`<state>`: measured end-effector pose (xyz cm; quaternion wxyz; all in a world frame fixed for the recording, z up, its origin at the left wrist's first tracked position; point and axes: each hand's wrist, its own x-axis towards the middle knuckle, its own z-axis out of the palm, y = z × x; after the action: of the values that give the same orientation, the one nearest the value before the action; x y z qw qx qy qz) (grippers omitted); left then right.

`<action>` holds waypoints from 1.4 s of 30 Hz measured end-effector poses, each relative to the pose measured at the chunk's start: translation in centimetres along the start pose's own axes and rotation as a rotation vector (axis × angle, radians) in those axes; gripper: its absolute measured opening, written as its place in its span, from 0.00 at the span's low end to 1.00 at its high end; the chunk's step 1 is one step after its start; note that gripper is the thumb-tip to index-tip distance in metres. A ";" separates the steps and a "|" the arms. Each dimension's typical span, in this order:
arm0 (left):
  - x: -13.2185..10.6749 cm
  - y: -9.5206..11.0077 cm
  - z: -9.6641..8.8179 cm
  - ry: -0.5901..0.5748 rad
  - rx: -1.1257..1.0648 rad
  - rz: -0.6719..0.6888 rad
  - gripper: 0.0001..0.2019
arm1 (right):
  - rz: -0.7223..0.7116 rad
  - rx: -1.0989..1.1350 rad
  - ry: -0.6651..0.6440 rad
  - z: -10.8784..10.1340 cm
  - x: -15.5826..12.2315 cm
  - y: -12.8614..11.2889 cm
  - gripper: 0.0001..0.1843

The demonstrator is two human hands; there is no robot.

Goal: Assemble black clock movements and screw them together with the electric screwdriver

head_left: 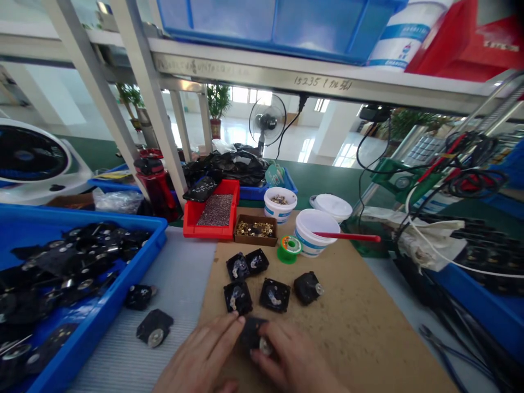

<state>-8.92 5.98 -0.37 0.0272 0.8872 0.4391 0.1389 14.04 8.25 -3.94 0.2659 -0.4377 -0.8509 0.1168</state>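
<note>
1. The brown fibreboard work mat carries the work. Its right half and near right corner hold no parts, and the room there runs to the right edge, beside a grey ribbed bench mat.
2. The person's left hand and right hand are at the mat's near edge, on either side of one black square plastic housing with a metal centre.
3. The right fingers curl over that housing and grip it. The left fingers lie extended, their tips at its left side; whether they grip, I cannot tell.
4. Five more black square housings lie on the mat: four in two rows just beyond the hands, the fifth further right.
5. Two further black housings lie on the grey mat, left of the mat's edge.
6. A blue plastic tray at the far left is heaped with black housings, too many to count.
7. Along the mat's far edge stand a red plastic tray of dark granules, a small brown box of brass pieces, and a white tub of brass pieces.
8. A second white tub with a blue stripe holds a red-handled stick. A green spool of solder wire sits beside it.
</note>
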 end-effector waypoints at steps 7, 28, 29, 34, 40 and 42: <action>0.4 -1.5 -1.1 0.043 0.121 -0.012 0.28 | 0.133 -0.156 0.061 -1.6 1.9 4.2 0.05; -6.6 -7.3 -3.0 -0.241 0.239 -0.529 0.28 | 0.225 -0.374 0.001 -4.0 2.9 5.9 0.13; -6.6 -7.3 -2.9 -0.277 0.245 -0.547 0.30 | 0.216 -0.383 0.019 -4.2 2.9 5.5 0.16; -5.5 -7.9 -1.6 -0.326 0.226 -0.563 0.36 | 0.102 -0.249 0.038 -1.1 4.5 -0.7 0.34; -4.7 -9.4 -2.6 -0.380 0.139 -0.560 0.30 | 0.128 -0.306 -0.031 4.1 6.3 -3.3 0.43; -5.0 -9.3 -3.5 -0.393 0.101 -0.581 0.27 | 0.074 -0.313 -0.055 3.6 5.4 -2.3 0.44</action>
<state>-19.92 7.54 0.30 0.1055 0.7351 0.6660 -0.0700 7.86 11.38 -4.05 0.1667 -0.5014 -0.8490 0.0043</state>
